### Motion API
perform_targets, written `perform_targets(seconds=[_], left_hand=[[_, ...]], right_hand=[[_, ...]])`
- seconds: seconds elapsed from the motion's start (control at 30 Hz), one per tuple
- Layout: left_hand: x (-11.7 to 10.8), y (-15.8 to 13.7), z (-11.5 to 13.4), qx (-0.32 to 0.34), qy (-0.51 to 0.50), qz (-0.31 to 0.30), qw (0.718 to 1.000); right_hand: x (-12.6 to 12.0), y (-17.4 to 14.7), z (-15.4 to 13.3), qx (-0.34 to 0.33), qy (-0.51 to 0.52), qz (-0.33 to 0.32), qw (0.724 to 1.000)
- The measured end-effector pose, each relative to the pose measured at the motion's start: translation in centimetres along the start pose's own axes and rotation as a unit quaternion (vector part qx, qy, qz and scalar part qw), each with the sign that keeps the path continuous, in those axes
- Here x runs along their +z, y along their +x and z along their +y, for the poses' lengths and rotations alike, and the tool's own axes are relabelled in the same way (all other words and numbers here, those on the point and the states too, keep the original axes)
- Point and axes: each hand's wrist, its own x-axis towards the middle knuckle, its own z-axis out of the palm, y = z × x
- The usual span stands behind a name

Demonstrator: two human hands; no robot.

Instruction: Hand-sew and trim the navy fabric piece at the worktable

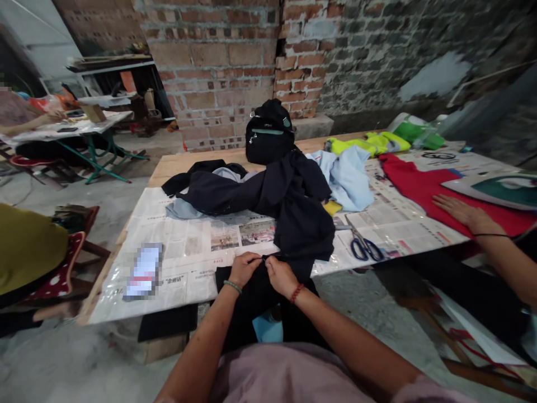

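Observation:
A dark garment [300,224] lies bunched on the newspaper-covered table [188,240] and hangs over its front edge toward my lap. At that edge my left hand [244,270] pinches the dark cloth between thumb and fingers. Close beside it, my right hand [282,275] grips the same cloth, the fingertips of both hands nearly meeting. Whether anything small sits between the fingertips cannot be made out. Scissors [364,246] with dark blue handles rest to the right of the garment.
A phone [144,271] lies at the left. Behind the garment are a black backpack [269,137], a light blue cloth [350,176] and a yellow-green vest [369,144]. At right, another person's hand [457,212] presses red fabric [413,179] beside an iron [503,189].

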Motion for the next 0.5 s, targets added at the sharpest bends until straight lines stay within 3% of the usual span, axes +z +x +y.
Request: perform_targets(seconds=[0.2, 0.5], left_hand=[[-0.1, -0.1, 0.2, 0.006, -0.007, -0.025, 1.0], [0.5, -0.1, -0.1, -0.001, 0.049, -0.006, 0.999]], right_hand=[[0.3, 0.8, -0.7, 0.028, -0.035, -0.005, 0.999], [-0.4, 0.6, -0.2, 0.005, 0.084, -0.008, 0.996]])
